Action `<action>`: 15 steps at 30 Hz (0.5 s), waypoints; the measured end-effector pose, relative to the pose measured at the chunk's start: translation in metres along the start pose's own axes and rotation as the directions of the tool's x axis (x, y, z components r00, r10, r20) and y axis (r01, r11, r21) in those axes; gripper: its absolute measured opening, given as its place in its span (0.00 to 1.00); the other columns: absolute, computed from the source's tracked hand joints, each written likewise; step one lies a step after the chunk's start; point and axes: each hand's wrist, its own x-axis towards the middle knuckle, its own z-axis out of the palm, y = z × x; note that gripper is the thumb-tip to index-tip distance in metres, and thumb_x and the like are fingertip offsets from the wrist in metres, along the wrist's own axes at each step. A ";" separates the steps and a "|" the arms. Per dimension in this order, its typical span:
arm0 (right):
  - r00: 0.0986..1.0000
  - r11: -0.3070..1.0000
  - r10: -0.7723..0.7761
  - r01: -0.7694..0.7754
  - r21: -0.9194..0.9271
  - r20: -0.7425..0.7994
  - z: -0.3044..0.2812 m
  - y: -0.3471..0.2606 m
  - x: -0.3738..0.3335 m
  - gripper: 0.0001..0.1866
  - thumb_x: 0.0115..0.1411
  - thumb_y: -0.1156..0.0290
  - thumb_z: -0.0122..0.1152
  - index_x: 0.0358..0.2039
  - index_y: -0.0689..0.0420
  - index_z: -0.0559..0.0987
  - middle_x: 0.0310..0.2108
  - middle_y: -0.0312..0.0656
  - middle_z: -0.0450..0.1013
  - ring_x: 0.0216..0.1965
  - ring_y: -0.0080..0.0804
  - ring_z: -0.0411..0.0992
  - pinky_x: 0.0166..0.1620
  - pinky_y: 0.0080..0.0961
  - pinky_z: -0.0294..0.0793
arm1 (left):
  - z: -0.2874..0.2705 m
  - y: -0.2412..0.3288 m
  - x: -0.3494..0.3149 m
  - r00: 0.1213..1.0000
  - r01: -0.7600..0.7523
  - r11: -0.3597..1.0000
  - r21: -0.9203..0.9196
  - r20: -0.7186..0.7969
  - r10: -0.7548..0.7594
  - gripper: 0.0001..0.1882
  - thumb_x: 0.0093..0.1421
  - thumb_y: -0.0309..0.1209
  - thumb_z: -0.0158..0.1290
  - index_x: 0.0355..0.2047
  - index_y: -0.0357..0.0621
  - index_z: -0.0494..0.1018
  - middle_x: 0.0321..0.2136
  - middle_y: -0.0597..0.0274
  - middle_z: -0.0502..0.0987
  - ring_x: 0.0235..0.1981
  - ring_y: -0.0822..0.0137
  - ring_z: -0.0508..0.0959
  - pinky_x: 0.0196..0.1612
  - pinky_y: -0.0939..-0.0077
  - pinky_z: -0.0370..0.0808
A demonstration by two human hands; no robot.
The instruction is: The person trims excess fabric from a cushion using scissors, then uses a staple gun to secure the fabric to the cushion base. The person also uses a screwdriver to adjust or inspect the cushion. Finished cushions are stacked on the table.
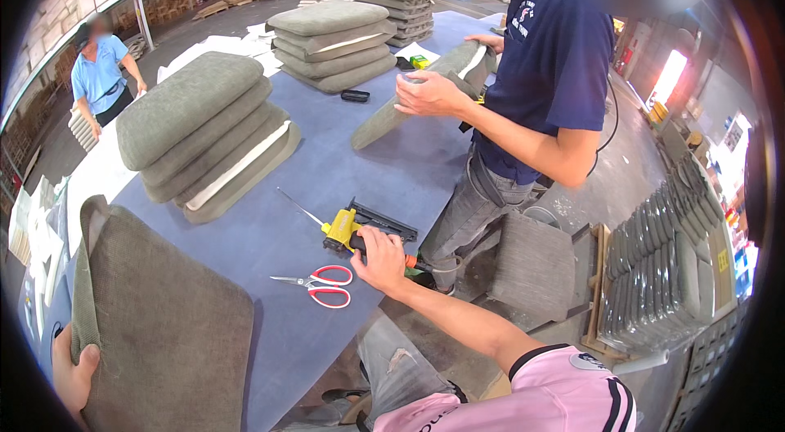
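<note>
My left hand [74, 375] grips the left edge of a grey-green fabric seat cushion [172, 317], thumb over its face. The fabric along that side stands up in a loose fold. My right hand [379, 262] is wrapped round the handle of a yellow and black staple gun [340, 228], which lies on the blue-covered table [319, 179]. A hose fitting shows beside that hand. Just left of it lie scissors [308, 281] with red and white handles. A thin metal rod [301, 205] lies by the staple gun's nose.
Several cushion stacks [204, 105] [334, 40] stand along the table. At the right, a co-worker in a navy shirt [544, 48] holds another cushion [384, 123]. A person in light blue [105, 72] stands far left. A pallet of wrapped cushions [654, 268] is on the right.
</note>
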 end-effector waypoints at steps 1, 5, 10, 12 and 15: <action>1.000 1.000 -0.006 0.006 -0.013 -0.006 -0.001 0.000 0.000 0.28 0.54 0.67 0.68 0.56 0.56 0.76 0.53 0.44 0.79 0.47 0.40 0.80 0.51 0.42 0.70 | 0.000 0.008 0.002 1.000 0.001 1.000 -0.015 0.020 -0.001 0.43 0.65 0.60 0.60 0.58 0.25 0.75 0.42 0.46 0.83 0.47 0.58 0.81 0.53 0.61 0.75; 0.999 1.000 0.001 -0.002 -0.011 -0.034 0.007 -0.010 0.005 0.27 0.54 0.68 0.68 0.55 0.56 0.76 0.52 0.44 0.79 0.47 0.40 0.80 0.51 0.42 0.71 | -0.006 -0.007 0.005 0.992 -0.078 0.996 0.035 -0.096 0.080 0.44 0.65 0.61 0.59 0.55 0.22 0.75 0.38 0.48 0.83 0.43 0.58 0.81 0.51 0.61 0.76; 1.000 1.000 0.004 -0.004 -0.010 -0.008 0.001 -0.004 -0.001 0.26 0.54 0.68 0.68 0.54 0.56 0.76 0.52 0.43 0.79 0.47 0.39 0.80 0.51 0.42 0.71 | 0.006 -0.021 0.002 0.984 -0.085 0.994 0.063 -0.150 0.094 0.47 0.64 0.64 0.59 0.55 0.22 0.75 0.37 0.49 0.83 0.42 0.58 0.82 0.50 0.61 0.76; 1.000 1.000 0.006 -0.006 -0.012 0.000 -0.002 -0.004 -0.001 0.25 0.54 0.68 0.68 0.54 0.56 0.76 0.52 0.43 0.79 0.47 0.39 0.80 0.51 0.42 0.70 | 0.007 -0.022 0.002 0.984 -0.090 0.994 0.066 -0.151 0.099 0.48 0.64 0.66 0.58 0.55 0.22 0.75 0.37 0.49 0.83 0.42 0.58 0.82 0.49 0.60 0.76; 1.000 1.000 0.002 -0.002 -0.015 -0.011 -0.003 -0.003 0.000 0.25 0.54 0.68 0.68 0.54 0.55 0.76 0.52 0.43 0.79 0.47 0.39 0.80 0.50 0.42 0.70 | 0.009 -0.015 0.002 0.988 -0.082 0.995 0.048 -0.127 0.087 0.49 0.64 0.66 0.59 0.56 0.22 0.75 0.37 0.49 0.83 0.42 0.58 0.82 0.50 0.60 0.76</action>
